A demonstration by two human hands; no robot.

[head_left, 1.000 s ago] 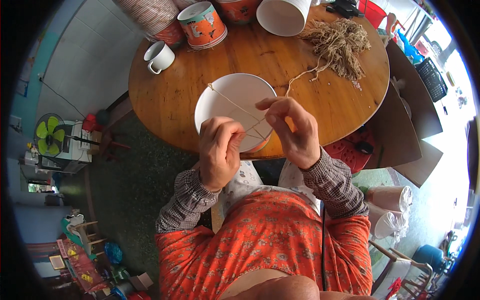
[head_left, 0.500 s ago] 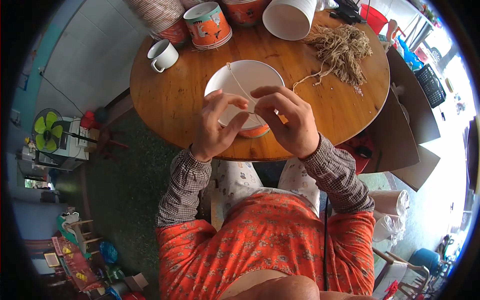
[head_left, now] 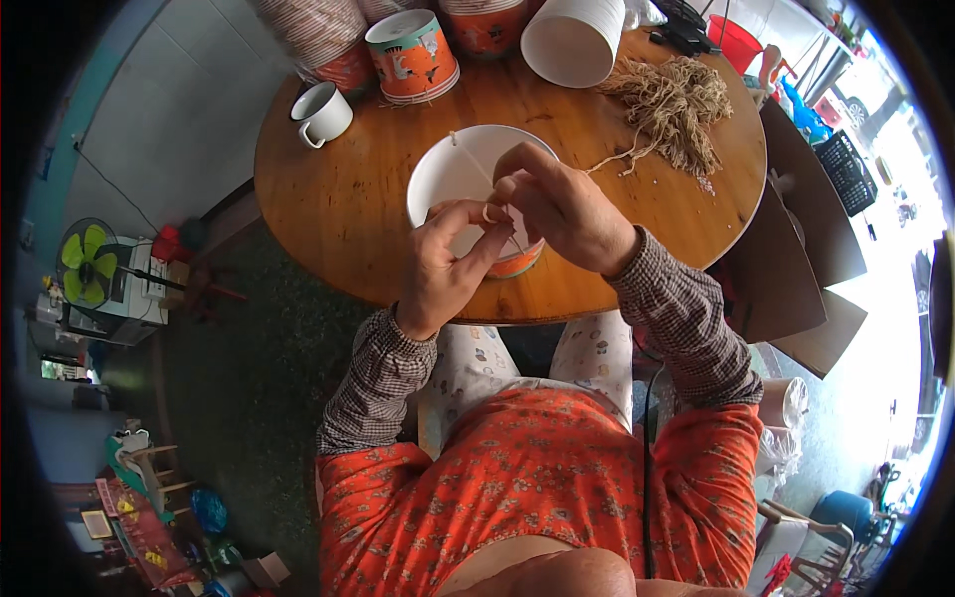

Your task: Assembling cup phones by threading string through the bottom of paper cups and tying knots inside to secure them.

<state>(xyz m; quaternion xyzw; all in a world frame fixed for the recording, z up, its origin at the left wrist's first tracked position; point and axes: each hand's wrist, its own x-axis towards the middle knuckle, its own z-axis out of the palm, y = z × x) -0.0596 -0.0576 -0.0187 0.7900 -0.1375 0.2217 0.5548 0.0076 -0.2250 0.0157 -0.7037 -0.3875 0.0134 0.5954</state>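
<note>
Our left hand [head_left: 448, 261] and right hand [head_left: 569, 211]: pinching string [head_left: 476, 160] above bucket [head_left: 432, 185]; bare surface [head_left: 333, 214] leftward to its edge.

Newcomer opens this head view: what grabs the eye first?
Probably the bright orange-red floral top, filling the lower centre. Next, the left hand and right hand, close together at a thin cord over the white-lined bucket on the wooden table. A tangled beige bundle lies at the table's far right.

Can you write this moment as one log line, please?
left hand: touching string; right hand: pinching string; tub: on table, below hands; mug: table's left; string bundle: far right
</note>
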